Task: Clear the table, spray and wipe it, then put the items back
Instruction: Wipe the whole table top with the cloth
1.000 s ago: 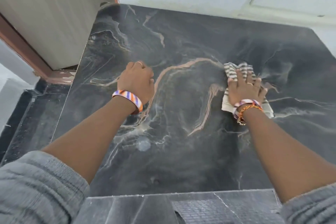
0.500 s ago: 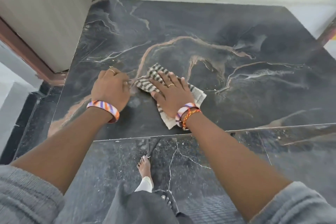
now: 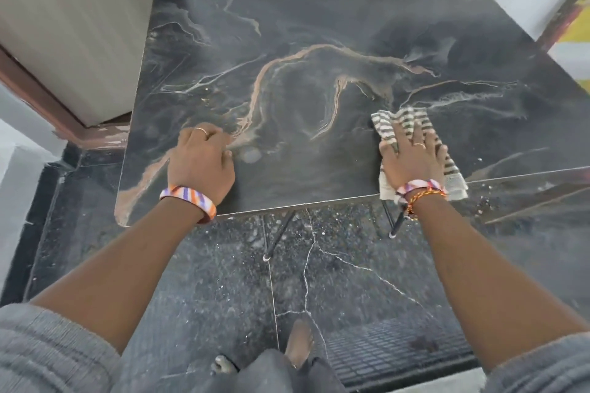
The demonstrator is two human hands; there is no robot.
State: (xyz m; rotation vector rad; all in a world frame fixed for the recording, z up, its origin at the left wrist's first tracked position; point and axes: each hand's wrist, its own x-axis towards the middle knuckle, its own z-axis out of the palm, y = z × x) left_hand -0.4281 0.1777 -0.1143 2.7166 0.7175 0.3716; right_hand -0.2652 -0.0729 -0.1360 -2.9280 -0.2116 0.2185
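Right hand (image 3: 412,159), fingers flat, presses striped grey-white cloth (image 3: 402,124) at dark marble-look table's (image 3: 319,25) near edge; left hand (image 3: 201,163) curled, holding nothing.

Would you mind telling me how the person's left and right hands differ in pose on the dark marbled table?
The left hand rests on the dark marbled table with fingers curled, holding nothing; the right hand lies flat, fingers spread, pressing a grey-striped cloth. Only the right wears an orange braided thread. Both wear rings.
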